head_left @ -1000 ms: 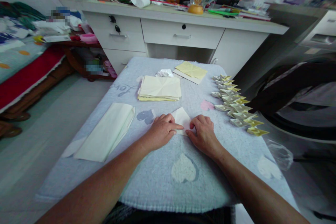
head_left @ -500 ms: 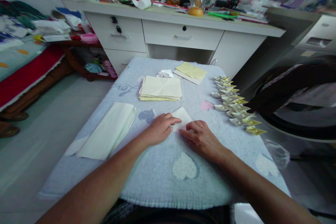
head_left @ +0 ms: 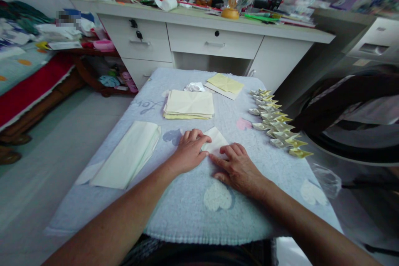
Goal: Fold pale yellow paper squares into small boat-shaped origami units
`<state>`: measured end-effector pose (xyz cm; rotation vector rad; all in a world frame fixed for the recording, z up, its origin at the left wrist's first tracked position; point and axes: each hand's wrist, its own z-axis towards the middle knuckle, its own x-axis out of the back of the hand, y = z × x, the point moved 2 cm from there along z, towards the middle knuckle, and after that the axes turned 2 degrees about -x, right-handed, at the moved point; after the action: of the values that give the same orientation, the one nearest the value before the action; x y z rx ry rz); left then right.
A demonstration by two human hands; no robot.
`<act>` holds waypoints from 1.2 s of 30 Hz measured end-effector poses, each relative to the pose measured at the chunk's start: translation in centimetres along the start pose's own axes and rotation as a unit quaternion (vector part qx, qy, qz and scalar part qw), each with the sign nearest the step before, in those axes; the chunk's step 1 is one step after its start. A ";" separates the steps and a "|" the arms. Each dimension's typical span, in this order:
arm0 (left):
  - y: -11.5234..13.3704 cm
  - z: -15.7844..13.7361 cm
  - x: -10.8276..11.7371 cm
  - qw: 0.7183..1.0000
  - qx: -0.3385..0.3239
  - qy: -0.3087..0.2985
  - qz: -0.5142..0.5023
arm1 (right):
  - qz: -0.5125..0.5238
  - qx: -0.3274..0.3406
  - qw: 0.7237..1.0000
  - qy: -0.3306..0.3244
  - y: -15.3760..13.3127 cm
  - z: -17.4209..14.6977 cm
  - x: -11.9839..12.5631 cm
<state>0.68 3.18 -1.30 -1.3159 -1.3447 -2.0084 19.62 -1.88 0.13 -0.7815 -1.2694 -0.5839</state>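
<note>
A small white folded paper [head_left: 215, 138] lies flat on the cloth, one corner pointing away from me. My left hand [head_left: 190, 150] grips its left side, the forefinger on top and the thumb at the near corner. From the right, my right hand [head_left: 235, 166] rests on the paper with its forefinger stretched to the near corner. The right thumb is spread apart below, on the cloth. Both hands cover parts of the paper's edges. Beyond them lies a stack of creased cream and yellow sheets [head_left: 189, 103]. Folded paper boats [head_left: 282, 126] stand in rows at the right.
A long folded white paper bundle [head_left: 127, 153] lies at the left on the table cloth [head_left: 183, 212]. Farther back are a crumpled white wad [head_left: 194, 87] and a yellow sheet [head_left: 225, 82]. A cluttered white desk [head_left: 215, 43] stands behind, a washing machine [head_left: 370, 50] at the right.
My right forefinger has slid left to the paper's near corner, beside my left thumb, and its thumb has spread away. My left fingers have bent more. The paper stays in place.
</note>
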 end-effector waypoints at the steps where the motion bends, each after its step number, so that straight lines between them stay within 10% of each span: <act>1: 0.0 0.0 0.0 1.000 0.002 -0.002 0.002 | 0.000 0.000 1.000 0.000 0.1 -0.1 0.0; 20: -0.3 -0.1 -0.2 1.000 0.008 0.018 0.013 | 0.015 -0.044 0.999 0.012 2.8 -5.5 2.4; 36: 0.7 -0.1 -0.3 0.990 -0.065 0.079 -0.098 | 0.270 -0.210 0.937 0.066 4.5 4.3 -0.3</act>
<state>1.33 2.74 -1.23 -1.0870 -1.3336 -2.3143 20.32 4.28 -0.50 -1.3674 -0.7556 -0.4468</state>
